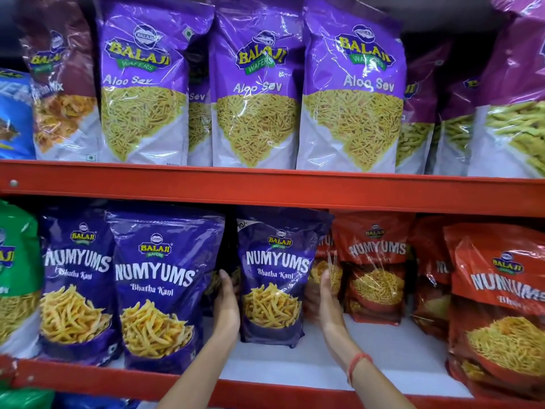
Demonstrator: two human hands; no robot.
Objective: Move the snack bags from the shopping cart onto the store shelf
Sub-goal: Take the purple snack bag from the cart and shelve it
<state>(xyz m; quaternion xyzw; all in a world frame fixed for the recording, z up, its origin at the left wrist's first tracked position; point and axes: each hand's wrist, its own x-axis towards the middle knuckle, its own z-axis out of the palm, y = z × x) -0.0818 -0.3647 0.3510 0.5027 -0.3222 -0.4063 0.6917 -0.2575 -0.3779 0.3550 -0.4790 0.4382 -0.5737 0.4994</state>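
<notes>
Centre Aloo Sev bag (256, 95) stands upright, with a matching purple bag close on each side. Further left of it sits a maroon mix bag (59, 84). Below and right of it stand red Numyums bags (374, 267). Below it, far left, is a green bag (17, 261).

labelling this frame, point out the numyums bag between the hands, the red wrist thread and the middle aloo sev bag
Numyums bag (272, 278): head view, front panel.
Red wrist thread (355, 368): head view, on the right wrist.
Middle Aloo Sev bag (256, 93): head view, front panel.
</notes>
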